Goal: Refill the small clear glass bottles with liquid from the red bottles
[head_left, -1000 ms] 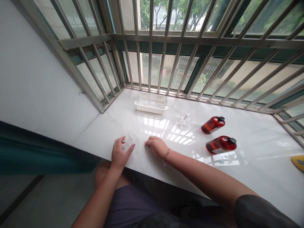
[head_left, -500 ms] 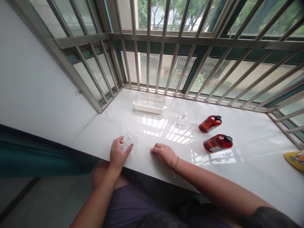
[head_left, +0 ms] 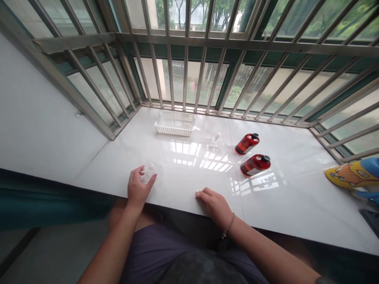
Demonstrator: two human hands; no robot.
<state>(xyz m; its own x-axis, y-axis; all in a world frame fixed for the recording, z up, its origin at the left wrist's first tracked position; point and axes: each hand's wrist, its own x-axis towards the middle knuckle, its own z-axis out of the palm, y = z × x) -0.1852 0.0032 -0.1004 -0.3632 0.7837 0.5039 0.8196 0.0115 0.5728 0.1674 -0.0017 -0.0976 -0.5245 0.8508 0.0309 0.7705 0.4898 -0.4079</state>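
On the left part of the white counter, a small see-through container (head_left: 151,170) stands near the front edge. My left hand (head_left: 138,187) has its thumb and fingers around the container's near side, the thumb at its right. The container's clear walls make its exact shape hard to tell. My right hand (head_left: 215,205) rests at the counter's front edge with the fingers curled together, and nothing shows in them. A second clear object (head_left: 215,141) lies farther back, blurred by glare. Two red bottles with black caps, a nearer one (head_left: 255,165) and a farther one (head_left: 247,144), stand to the right.
A white perforated basket (head_left: 174,125) sits at the back, by the barred window (head_left: 189,71). At the right end are a yellow and blue item (head_left: 352,173) and a dark flat object (head_left: 370,221). Window light glares on the glossy counter (head_left: 296,205).
The view has swung to the right, bringing more of the counter's right end in. My right hand has moved right, toward the front edge. My left hand stays at the clear container.
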